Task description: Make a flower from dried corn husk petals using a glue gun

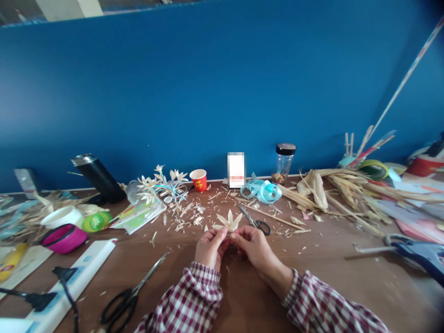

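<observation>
Between my hands is a pale corn-husk flower (229,220) with several pointed petals spread upward. The thumb and fingers of my left hand (212,243) pinch its base from the left. On the other side, my right hand (255,247) pinches the base too, its fingertips close to the left thumb. The underside of the flower is hidden by my fingers. Just beyond my right hand lies a small pair of scissors (261,225) with dark handles. Larger black-handled scissors (129,296) rest on the table to the left of my left forearm.
Husk scraps (183,215) litter the brown table (249,300). Behind are finished flowers (161,185), a red paper cup (199,181), blue ribbon (262,190) and a glass jar (284,164). A power strip (83,273) lies left; corn husks (317,189) and a glue gun (416,254) right.
</observation>
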`<act>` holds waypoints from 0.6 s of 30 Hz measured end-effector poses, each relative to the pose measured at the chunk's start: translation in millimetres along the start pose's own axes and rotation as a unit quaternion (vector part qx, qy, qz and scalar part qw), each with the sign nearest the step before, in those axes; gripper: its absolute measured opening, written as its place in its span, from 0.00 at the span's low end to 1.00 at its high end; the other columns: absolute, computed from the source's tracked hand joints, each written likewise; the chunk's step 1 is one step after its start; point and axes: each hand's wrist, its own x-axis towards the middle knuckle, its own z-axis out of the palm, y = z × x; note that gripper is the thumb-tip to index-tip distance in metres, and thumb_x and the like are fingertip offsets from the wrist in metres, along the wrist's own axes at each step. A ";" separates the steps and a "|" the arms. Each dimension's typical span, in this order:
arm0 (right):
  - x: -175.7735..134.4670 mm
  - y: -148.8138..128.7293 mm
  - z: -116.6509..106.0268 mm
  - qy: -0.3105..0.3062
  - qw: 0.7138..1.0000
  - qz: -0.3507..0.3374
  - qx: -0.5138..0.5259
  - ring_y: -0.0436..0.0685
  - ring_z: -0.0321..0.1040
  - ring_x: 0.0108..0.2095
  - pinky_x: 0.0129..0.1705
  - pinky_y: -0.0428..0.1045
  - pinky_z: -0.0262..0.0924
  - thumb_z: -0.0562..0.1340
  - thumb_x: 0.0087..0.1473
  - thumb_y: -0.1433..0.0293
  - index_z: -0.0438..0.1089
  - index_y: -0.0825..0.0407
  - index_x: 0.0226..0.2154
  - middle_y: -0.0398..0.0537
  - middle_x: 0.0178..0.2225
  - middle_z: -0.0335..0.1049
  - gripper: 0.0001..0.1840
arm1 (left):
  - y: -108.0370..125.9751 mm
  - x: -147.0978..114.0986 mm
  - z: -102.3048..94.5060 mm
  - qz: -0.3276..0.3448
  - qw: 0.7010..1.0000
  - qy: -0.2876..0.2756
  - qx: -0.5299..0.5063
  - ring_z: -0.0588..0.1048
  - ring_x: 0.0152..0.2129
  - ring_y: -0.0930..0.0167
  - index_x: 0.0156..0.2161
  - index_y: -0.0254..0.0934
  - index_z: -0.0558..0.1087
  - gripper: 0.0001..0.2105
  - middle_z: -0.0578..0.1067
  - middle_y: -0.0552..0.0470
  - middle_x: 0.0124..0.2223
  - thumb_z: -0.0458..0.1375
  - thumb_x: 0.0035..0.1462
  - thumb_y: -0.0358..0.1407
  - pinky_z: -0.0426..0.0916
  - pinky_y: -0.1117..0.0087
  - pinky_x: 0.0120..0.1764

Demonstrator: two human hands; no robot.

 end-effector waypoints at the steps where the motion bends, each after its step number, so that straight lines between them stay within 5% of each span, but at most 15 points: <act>1: -0.1 0.1 0.0 -0.001 1.000 -0.001 0.000 0.44 0.52 0.14 0.16 0.41 0.45 0.66 0.40 0.57 0.66 0.55 0.23 0.36 0.13 0.59 0.18 | -0.6 0.7 -0.5 0.002 1.000 -0.001 0.002 0.74 0.19 0.73 0.22 0.29 0.72 0.11 0.76 0.49 0.21 0.70 0.35 0.30 0.72 0.75 0.26; 18: -2.2 -3.5 -0.1 -0.007 1.000 -0.002 -0.011 0.44 0.51 0.14 0.16 0.42 0.44 0.65 0.40 0.55 0.67 0.55 0.23 0.36 0.12 0.58 0.20 | -2.4 1.1 -0.5 0.016 1.000 -0.001 0.017 0.74 0.20 0.74 0.22 0.31 0.71 0.14 0.76 0.51 0.21 0.71 0.32 0.33 0.71 0.76 0.27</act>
